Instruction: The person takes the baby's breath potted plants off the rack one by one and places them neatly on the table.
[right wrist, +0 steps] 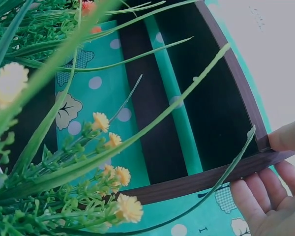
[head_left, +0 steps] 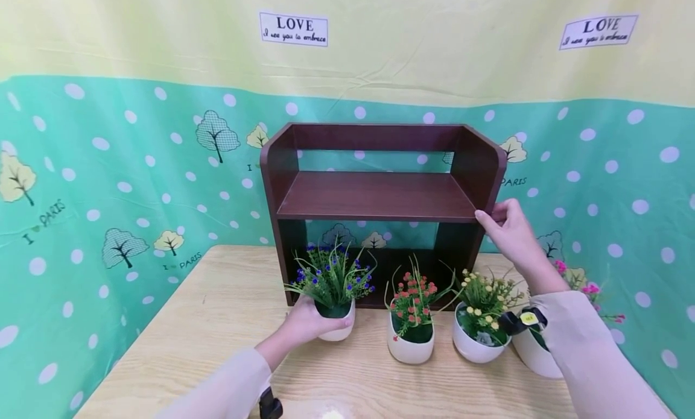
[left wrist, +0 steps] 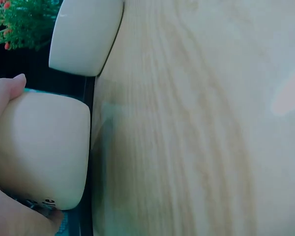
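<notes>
My left hand (head_left: 311, 320) grips a white pot (left wrist: 44, 142) of blue artificial flowers (head_left: 333, 277), thumb on one side and fingers on the other. The pot is at the front left of the lower tier of a dark brown two-tier shelf (head_left: 380, 196); whether its base touches anything is hard to tell. With my right hand (head_left: 513, 235) I pinch the shelf's right side panel (right wrist: 209, 182) near the upper board, thumb on one face and fingers on the other. A pot of red-orange flowers (head_left: 409, 349) stands in front of the shelf's middle.
Further right on the wooden table (head_left: 217, 304) are a pot of yellow flowers (head_left: 478, 346) and a pot of pink flowers (head_left: 534, 355), partly behind my right forearm. A dotted green and yellow curtain (head_left: 136, 184) hangs behind and around the table.
</notes>
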Tool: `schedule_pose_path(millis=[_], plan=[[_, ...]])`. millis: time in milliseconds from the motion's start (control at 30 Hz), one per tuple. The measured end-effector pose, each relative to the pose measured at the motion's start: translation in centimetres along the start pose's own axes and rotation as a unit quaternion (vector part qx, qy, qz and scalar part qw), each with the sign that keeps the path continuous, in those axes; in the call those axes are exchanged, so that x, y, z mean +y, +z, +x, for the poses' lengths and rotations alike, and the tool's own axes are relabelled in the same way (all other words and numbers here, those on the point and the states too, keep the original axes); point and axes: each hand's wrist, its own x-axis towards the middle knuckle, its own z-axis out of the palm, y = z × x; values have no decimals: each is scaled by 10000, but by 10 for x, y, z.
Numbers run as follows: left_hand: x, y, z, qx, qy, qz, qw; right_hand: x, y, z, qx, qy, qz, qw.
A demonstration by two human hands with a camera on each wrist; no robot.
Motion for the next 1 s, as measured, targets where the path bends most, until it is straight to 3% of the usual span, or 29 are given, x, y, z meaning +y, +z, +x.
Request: schedule_pose_path(millis=[200, 400, 1000], plan=[[-4, 0, -12, 51, -121, -160, 9998, 1, 1, 0, 33, -22, -12, 10000], [-7, 0, -19, -20, -27, -259, 9997, 2, 1, 1, 77, -75, -2, 9999], [-14, -2, -30, -129, 155, 75, 9998, 1, 1, 1, 80, -76, -16, 9999]])
